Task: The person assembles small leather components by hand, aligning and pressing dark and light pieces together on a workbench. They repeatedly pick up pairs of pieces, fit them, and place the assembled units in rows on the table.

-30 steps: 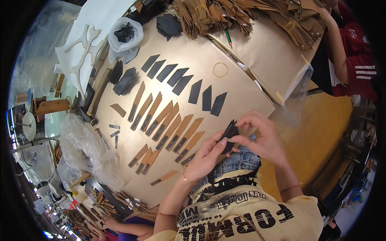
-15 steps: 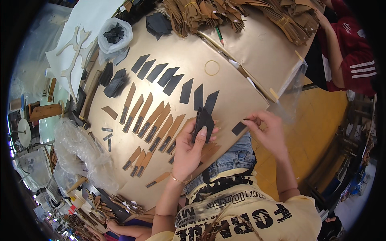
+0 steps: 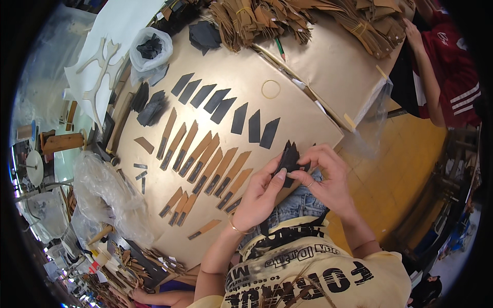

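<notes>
My left hand [image 3: 259, 200] is closed round a small stack of black leather-like pieces [image 3: 289, 158] with jagged tips, held above the table's near edge. My right hand [image 3: 328, 177] has come up against the stack. Its fingers pinch a dark piece there, mostly hidden behind them. Beyond my hands lies a row of slanted black pieces [image 3: 239, 118], each apart or barely overlapping. Closer in, brown strips [image 3: 197, 156] with black patches at their lower ends lie in a second row. A shorter group of brown strips [image 3: 177, 208] sits below these.
Bundles of brown pieces [image 3: 246, 23] are heaped at the far edge, with a green pencil [image 3: 280, 49] beside them. A bag of black scraps [image 3: 150, 49] and crumpled plastic [image 3: 108, 195] lie left. A rubber band [image 3: 270, 89] rests on the table. A co-worker's arm [image 3: 426, 72] reaches in far right.
My right hand has moved left with its black piece to meet the stack. My left hand has shifted right with the stack, uncovering more brown strips.
</notes>
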Tool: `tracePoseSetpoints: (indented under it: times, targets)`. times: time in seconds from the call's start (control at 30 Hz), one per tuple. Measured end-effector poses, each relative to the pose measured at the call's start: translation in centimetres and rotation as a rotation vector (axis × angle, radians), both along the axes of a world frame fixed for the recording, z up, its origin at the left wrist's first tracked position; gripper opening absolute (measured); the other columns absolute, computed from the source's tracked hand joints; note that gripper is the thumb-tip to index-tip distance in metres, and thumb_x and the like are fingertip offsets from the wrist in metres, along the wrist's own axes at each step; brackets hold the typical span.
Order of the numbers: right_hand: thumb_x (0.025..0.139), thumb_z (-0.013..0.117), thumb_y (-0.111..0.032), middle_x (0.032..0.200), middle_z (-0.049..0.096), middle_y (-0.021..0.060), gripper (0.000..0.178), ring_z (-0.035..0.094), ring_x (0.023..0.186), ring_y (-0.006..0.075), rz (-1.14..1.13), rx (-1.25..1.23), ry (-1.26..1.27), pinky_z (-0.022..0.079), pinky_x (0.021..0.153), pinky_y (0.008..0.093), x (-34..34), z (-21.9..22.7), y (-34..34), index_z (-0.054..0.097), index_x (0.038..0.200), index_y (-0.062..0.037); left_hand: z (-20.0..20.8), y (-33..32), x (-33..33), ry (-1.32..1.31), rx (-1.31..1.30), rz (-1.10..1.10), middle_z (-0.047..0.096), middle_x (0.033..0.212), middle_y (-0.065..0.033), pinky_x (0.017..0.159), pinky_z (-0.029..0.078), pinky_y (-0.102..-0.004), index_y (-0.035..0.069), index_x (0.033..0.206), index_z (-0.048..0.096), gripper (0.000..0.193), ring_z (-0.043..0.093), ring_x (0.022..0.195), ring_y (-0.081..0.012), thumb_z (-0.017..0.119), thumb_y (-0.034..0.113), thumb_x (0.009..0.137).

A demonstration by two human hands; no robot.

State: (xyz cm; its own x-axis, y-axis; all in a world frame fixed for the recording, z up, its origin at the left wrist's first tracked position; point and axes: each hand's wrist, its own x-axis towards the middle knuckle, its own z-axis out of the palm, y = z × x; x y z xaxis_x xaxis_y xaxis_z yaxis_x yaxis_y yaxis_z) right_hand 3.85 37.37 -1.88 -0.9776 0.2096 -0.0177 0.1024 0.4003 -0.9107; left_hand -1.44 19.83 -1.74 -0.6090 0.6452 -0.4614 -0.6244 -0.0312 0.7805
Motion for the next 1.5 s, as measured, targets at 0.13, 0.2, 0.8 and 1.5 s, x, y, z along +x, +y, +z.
tracePoseSetpoints:
  times: [0.13, 0.2, 0.8, 1.5]
  targets:
    - [0.072, 0.085, -0.010, 0.089, 0.063, 0.0037, 0.033, 0.054, 0.074, 0.0132, -0.091, -0.148, -0.070, 0.045, 0.068, 0.0270, 0.0, -0.2, -0.5, 0.070, 0.100, -0.0037, -0.2, -0.2, 0.3, 0.051, 0.001, -0.015, 0.058, 0.131, -0.0109, 0.104, 0.039, -0.0290, -0.006, 0.143, 0.041, 0.041, 0.052, 0.120, -0.0130, 0.040, 0.014, 0.107]
    - [0.073, 0.084, -0.008, 0.085, 0.064, 0.0037, 0.027, 0.055, 0.073, 0.0137, -0.101, -0.126, -0.029, 0.045, 0.068, 0.0278, 0.1, -0.2, -0.7, 0.071, 0.096, -0.0032, -0.3, -0.1, 0.5, 0.087, -0.019, -0.012, 0.057, 0.133, -0.0115, 0.104, 0.039, -0.0289, -0.006, 0.142, 0.042, 0.041, 0.052, 0.119, -0.0129, 0.040, 0.015, 0.107]
    - [0.080, 0.080, -0.024, 0.095, 0.062, 0.0046, 0.033, 0.061, 0.078, 0.0187, -0.223, 0.621, 0.128, 0.041, 0.075, 0.0326, -1.2, -2.3, 0.7, 0.069, 0.106, -0.0078, -0.3, -1.4, -1.5, 0.077, -0.011, 0.229, 0.053, 0.138, -0.0214, 0.102, 0.050, -0.0354, -0.007, 0.141, 0.042, 0.041, 0.057, 0.124, -0.0267, 0.041, 0.015, 0.106]
    - [0.077, 0.079, -0.007, 0.081, 0.068, 0.0033, 0.015, 0.059, 0.072, 0.0172, -0.187, 0.046, 0.144, 0.044, 0.068, 0.0312, -1.8, -1.5, -1.0, 0.073, 0.090, -0.0066, -1.3, -0.8, -0.7, -0.046, 0.082, 0.467, 0.055, 0.135, -0.0219, 0.098, 0.052, -0.0338, -0.007, 0.138, 0.044, 0.043, 0.062, 0.115, -0.0225, 0.037, 0.023, 0.108]
